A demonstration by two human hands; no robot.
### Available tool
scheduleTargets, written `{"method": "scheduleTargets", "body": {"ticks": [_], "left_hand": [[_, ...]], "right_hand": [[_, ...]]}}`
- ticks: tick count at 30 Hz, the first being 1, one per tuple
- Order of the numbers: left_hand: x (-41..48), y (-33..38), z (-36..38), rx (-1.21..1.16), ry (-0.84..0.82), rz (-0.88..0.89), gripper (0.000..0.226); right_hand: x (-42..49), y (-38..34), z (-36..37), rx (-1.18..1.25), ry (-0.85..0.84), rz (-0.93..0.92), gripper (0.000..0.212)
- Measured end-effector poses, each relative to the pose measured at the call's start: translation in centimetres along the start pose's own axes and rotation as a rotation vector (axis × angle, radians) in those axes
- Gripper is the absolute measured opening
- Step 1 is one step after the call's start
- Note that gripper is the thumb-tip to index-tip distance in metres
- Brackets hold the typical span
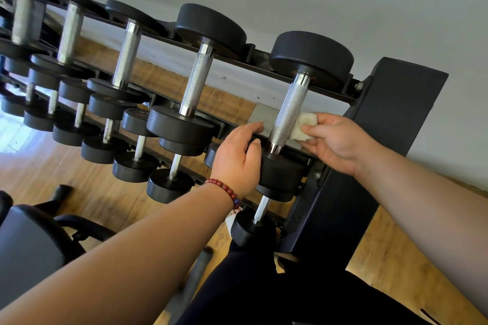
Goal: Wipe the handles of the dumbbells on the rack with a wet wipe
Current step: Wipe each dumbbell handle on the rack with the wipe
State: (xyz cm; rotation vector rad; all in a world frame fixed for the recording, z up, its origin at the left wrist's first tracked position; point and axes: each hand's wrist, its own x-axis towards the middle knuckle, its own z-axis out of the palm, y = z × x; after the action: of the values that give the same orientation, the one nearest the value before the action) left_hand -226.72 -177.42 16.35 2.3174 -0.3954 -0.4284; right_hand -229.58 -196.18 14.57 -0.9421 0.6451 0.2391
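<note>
The left hand (237, 158) is gripping the near head (284, 173), likely steadying the dumbbell (311, 58). Beyond, the right hand (335, 142) is pinching the wipe (301, 126) against the handle (289, 111) (its lower part), at the right end of the rack (396, 103).

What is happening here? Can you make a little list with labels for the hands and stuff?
place: dumbbell rack on a wooden floor
right hand: pinches the wet wipe against the handle of the end dumbbell
left hand: holds that dumbbell's near head; bead bracelet on the wrist
other dumbbells: resting in rows on the rack
</note>
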Motion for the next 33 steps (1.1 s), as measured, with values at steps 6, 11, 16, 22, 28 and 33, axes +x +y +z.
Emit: {"method": "scheduleTargets", "body": {"ticks": [6,11,16,22,28,33], "left_hand": [[-0.1,0.0,0.1,-0.004,0.007,-0.006,0.039],[0.0,-0.1,-0.1,0.072,-0.029,0.015,0.044],[-0.3,0.3,-0.3,0.122,-0.051,0.058,0.057],[-0.4,1.1,-0.9,0.271,-0.046,0.137,0.059],[-0.2,1.6,0.2,0.222,-0.047,0.068,0.059],[-0.1,1.3,0.2,0.204,-0.044,0.064,0.056]], "right_hand": [[-0.2,1.1,0.6,-0.026,0.014,-0.039,0.025],[0.6,-0.7,0.9,0.013,0.079,-0.126,0.029],[0.0,0.9,0.9,-0.106,0.041,-0.104,0.027],[1.0,-0.5,0.7,-0.046,0.118,-0.159,0.025],[0.2,0.0,0.3,-0.181,0.09,-0.124,0.027],[1.2,-1.2,1.1,0.058,0.176,-0.17,0.026]]}}
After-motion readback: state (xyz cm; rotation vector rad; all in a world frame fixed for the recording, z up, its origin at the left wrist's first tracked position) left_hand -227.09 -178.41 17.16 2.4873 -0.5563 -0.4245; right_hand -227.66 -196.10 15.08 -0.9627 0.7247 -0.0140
